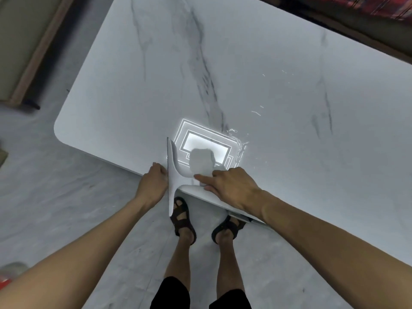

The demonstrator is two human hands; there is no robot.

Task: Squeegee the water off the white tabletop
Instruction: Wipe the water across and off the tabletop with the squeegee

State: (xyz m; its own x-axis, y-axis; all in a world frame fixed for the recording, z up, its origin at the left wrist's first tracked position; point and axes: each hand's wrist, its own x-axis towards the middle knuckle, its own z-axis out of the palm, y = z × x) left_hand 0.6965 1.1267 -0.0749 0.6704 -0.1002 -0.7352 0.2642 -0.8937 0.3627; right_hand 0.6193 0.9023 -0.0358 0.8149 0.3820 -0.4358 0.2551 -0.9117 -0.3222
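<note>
Squeegee (172, 175) sat half over the tabletop's (133, 85) near edge. Right hand (231, 186) was wrapped round its handle, left hand (153, 181) against the blade, fingers hidden. Water (240, 148) pulled off there could've easily landed on the sandals (182, 216).

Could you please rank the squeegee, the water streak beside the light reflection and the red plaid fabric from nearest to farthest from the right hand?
1. squeegee: its handle is gripped in the right hand, at the near edge.
2. water streak: just beyond the hand, slightly right.
3. red plaid fabric: top right, past the far edge.
</note>
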